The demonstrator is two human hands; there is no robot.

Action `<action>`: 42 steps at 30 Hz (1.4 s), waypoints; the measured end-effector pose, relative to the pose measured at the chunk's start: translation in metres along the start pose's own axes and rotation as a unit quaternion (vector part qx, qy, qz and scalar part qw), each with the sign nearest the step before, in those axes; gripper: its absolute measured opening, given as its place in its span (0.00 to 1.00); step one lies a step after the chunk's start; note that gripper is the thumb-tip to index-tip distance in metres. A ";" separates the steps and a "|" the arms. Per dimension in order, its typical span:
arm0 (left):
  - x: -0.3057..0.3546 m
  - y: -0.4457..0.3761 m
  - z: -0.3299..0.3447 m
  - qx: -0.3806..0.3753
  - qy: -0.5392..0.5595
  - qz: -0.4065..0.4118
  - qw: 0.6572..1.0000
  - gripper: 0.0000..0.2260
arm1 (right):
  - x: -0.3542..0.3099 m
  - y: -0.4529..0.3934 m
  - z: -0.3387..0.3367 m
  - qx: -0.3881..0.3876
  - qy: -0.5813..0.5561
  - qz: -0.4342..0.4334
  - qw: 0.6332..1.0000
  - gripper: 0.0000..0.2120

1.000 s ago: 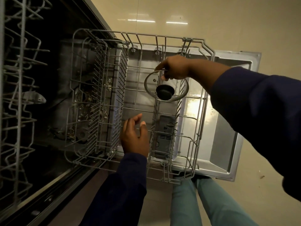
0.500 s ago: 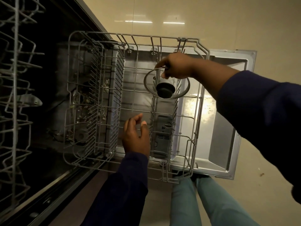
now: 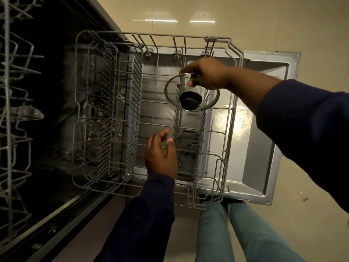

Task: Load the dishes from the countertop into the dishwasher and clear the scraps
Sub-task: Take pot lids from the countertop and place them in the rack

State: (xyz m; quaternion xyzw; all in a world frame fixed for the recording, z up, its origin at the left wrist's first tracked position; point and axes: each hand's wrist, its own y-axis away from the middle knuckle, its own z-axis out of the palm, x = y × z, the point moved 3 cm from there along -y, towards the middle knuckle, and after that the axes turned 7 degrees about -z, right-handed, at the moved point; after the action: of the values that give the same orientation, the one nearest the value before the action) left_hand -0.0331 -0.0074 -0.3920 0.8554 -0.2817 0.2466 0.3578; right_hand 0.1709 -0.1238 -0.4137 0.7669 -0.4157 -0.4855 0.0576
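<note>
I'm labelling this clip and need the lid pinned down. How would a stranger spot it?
Find the grey wire lower rack pulled out over the open dishwasher door. Above it, the right hand pinches a round glass lid, the only item with a black knob.

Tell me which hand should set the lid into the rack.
Right. The right hand already pinches the lid by its rim, directly over the rack. The left hand is empty and open, nearer the person, not touching the lid.
</note>
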 end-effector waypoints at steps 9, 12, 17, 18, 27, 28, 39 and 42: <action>0.002 0.003 -0.003 0.007 0.001 -0.003 1.000 0.09 | -0.005 0.001 0.026 0.007 0.014 -0.002 1.000 0.23; 0.002 0.003 -0.005 0.011 0.005 0.006 1.000 0.09 | 0.003 -0.006 0.032 0.016 0.015 0.026 0.999 0.23; -0.004 0.000 -0.004 0.014 0.011 -0.008 1.000 0.08 | 0.023 -0.007 0.046 0.012 0.015 0.059 0.998 0.23; -0.005 -0.001 -0.003 0.014 0.014 -0.008 1.000 0.08 | 0.026 -0.008 0.049 0.012 0.015 0.061 0.998 0.23; -0.011 -0.004 0.004 0.008 0.004 -0.014 1.000 0.09 | 0.033 -0.012 0.051 -0.014 -0.012 0.065 0.998 0.24; -0.011 -0.003 0.004 0.009 0.005 -0.012 1.000 0.09 | 0.033 -0.013 0.050 -0.013 -0.014 0.065 0.998 0.24; -0.013 -0.002 0.003 0.004 0.010 -0.012 1.000 0.09 | 0.028 -0.019 0.049 -0.001 -0.021 0.060 0.998 0.23; -0.016 -0.002 0.004 0.008 0.009 -0.016 1.000 0.09 | 0.030 -0.020 0.049 0.000 -0.020 0.058 0.998 0.24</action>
State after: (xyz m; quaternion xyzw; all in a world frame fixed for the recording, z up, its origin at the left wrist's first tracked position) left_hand -0.0424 -0.0046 -0.4056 0.8605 -0.2630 0.2503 0.3575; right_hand 0.1492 -0.1161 -0.4700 0.7317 -0.4604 -0.4967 0.0769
